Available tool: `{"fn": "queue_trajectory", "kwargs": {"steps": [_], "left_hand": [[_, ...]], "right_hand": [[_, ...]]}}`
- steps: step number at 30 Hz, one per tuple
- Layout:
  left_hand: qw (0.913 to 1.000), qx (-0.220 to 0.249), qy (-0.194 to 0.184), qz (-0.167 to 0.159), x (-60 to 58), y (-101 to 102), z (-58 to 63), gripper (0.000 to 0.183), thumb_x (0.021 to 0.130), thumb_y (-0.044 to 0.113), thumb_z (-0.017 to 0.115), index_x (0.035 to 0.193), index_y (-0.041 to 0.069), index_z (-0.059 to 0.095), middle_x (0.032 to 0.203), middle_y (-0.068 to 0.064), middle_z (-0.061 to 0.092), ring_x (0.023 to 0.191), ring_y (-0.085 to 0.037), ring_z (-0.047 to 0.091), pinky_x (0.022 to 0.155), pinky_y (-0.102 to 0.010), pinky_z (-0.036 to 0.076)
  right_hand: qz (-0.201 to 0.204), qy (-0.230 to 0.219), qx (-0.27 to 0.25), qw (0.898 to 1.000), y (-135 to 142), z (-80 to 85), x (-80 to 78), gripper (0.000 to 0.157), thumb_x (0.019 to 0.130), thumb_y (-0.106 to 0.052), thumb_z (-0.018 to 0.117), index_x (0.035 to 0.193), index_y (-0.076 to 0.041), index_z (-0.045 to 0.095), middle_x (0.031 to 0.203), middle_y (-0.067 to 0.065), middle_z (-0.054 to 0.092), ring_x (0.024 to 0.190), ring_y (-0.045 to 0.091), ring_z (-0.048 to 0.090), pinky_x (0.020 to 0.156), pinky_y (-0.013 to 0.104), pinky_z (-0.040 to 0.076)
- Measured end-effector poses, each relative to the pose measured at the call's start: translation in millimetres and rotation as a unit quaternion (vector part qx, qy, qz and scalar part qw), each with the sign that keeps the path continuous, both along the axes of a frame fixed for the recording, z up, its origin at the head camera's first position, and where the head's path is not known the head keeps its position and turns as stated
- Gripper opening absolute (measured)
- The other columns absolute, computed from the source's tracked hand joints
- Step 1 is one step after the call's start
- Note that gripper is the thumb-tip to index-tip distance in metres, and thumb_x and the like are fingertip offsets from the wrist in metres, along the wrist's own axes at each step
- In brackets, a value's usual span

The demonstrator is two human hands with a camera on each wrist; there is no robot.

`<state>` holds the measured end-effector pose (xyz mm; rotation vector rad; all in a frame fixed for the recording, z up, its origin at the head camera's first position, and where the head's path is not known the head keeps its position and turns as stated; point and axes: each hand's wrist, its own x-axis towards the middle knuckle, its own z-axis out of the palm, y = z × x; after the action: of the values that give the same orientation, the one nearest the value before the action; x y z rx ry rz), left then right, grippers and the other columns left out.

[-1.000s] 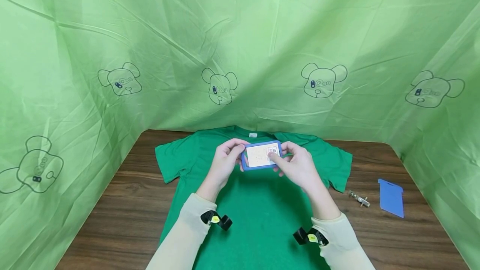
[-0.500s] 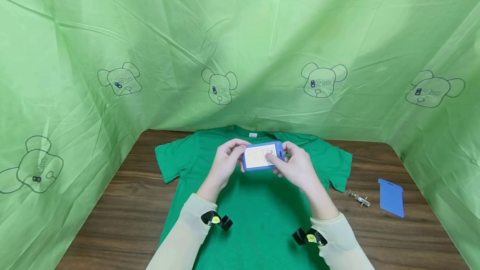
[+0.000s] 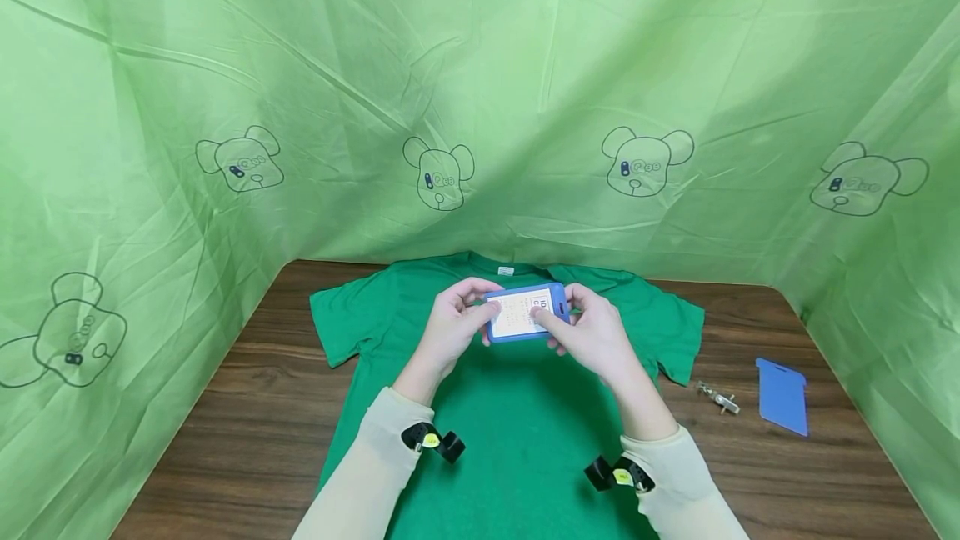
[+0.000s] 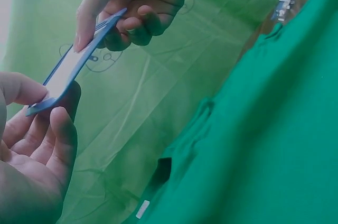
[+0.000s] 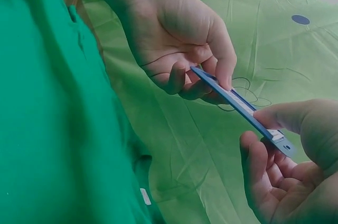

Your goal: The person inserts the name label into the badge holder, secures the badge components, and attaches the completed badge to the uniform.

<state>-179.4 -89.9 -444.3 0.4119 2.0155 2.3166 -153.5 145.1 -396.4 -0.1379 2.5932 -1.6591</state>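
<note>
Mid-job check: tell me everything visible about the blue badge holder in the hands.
The badge holder is a rectangular, plastic-looking blue frame with a slot in the end nearer the right hand. A white printed card sits in it, mostly too small to read. Held lengthwise and slightly tilted, clear of the green shirt, it is pinched by both the right and the left hand, thumbs on its face.

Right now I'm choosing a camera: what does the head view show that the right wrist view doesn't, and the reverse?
Only head: the metal clip and blue panel on the table. Only right wrist: the palm side of the left hand. Both: that hand and the right hand pinching the blue badge holder, and the green T-shirt.
</note>
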Motion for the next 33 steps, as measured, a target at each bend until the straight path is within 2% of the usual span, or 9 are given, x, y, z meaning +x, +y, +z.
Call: {"fn": "queue_trajectory", "kwargs": {"steps": [4, 10, 13, 18, 24, 30, 33], "left_hand": [[1.0000, 0.001, -0.001, 0.002, -0.4, 0.4, -0.6, 0.022, 0.100, 0.001, 0.072, 0.122, -0.002, 0.074, 0.101, -0.012, 0.075, 0.062, -0.016, 0.064, 0.052, -0.028, 0.054], [1.0000, 0.003, -0.003, 0.000, 0.4, 0.6, 0.1, 0.021, 0.101, 0.001, 0.070, 0.121, -0.002, 0.074, 0.102, -0.013, 0.075, 0.065, -0.017, 0.066, 0.053, -0.025, 0.054], [1.0000, 0.005, -0.003, 0.000, 0.9, 0.7, 0.3, 0.021, 0.101, 0.001, 0.069, 0.122, -0.002, 0.073, 0.103, -0.014, 0.074, 0.066, -0.017, 0.067, 0.053, -0.025, 0.054], [1.0000, 0.006, 0.001, -0.003, 1.7, 0.6, 1.1, 0.022, 0.102, 0.001, 0.069, 0.123, -0.004, 0.073, 0.103, -0.015, 0.075, 0.066, -0.018, 0.066, 0.053, -0.025, 0.054], [1.0000, 0.005, 0.003, -0.003, 1.5, -0.1, 0.7, 0.021, 0.102, 0.001, 0.069, 0.122, -0.004, 0.073, 0.102, -0.014, 0.075, 0.066, -0.019, 0.067, 0.053, -0.025, 0.054], [1.0000, 0.002, 0.004, 0.005, 1.3, -0.6, 1.2, 0.019, 0.104, 0.003, 0.066, 0.121, -0.002, 0.074, 0.102, -0.014, 0.078, 0.069, -0.021, 0.067, 0.053, -0.026, 0.054], [1.0000, 0.005, 0.005, 0.007, 1.4, -0.8, 2.1, 0.019, 0.104, 0.004, 0.067, 0.121, -0.003, 0.074, 0.101, -0.016, 0.078, 0.071, -0.021, 0.067, 0.054, -0.027, 0.055]], "right_hand": [[0.009, 0.005, -0.006, 1.000, 1.8, 1.3, 0.2, 0.035, 0.100, -0.030, 0.083, 0.113, -0.003, 0.065, 0.075, 0.009, 0.075, 0.064, 0.027, 0.074, 0.059, 0.033, 0.062], [0.032, 0.001, -0.040, 0.999, 7.9, 5.4, 0.9, 0.030, 0.103, -0.026, 0.080, 0.113, 0.000, 0.068, 0.097, 0.014, 0.077, 0.071, 0.029, 0.076, 0.062, 0.037, 0.063], [0.033, 0.002, -0.040, 0.999, 9.5, 5.6, 0.7, 0.028, 0.103, -0.024, 0.080, 0.114, 0.000, 0.070, 0.102, 0.014, 0.077, 0.070, 0.026, 0.075, 0.062, 0.036, 0.063], [0.027, 0.008, -0.025, 0.999, 9.1, 2.7, -0.3, 0.028, 0.102, -0.025, 0.082, 0.111, -0.001, 0.070, 0.094, 0.012, 0.078, 0.067, 0.022, 0.073, 0.060, 0.034, 0.061], [0.025, 0.004, -0.022, 0.999, 7.7, 2.9, 0.6, 0.028, 0.102, -0.024, 0.082, 0.110, -0.001, 0.069, 0.089, 0.012, 0.078, 0.068, 0.026, 0.074, 0.060, 0.032, 0.061], [0.027, 0.008, -0.022, 0.999, 8.3, 2.9, 0.3, 0.027, 0.102, -0.024, 0.082, 0.108, -0.001, 0.068, 0.088, 0.013, 0.078, 0.067, 0.024, 0.073, 0.060, 0.033, 0.062], [0.025, 0.010, -0.024, 0.999, 9.5, 3.4, 0.0, 0.027, 0.101, -0.023, 0.082, 0.108, 0.000, 0.068, 0.090, 0.013, 0.078, 0.069, 0.029, 0.075, 0.061, 0.036, 0.063]]}}
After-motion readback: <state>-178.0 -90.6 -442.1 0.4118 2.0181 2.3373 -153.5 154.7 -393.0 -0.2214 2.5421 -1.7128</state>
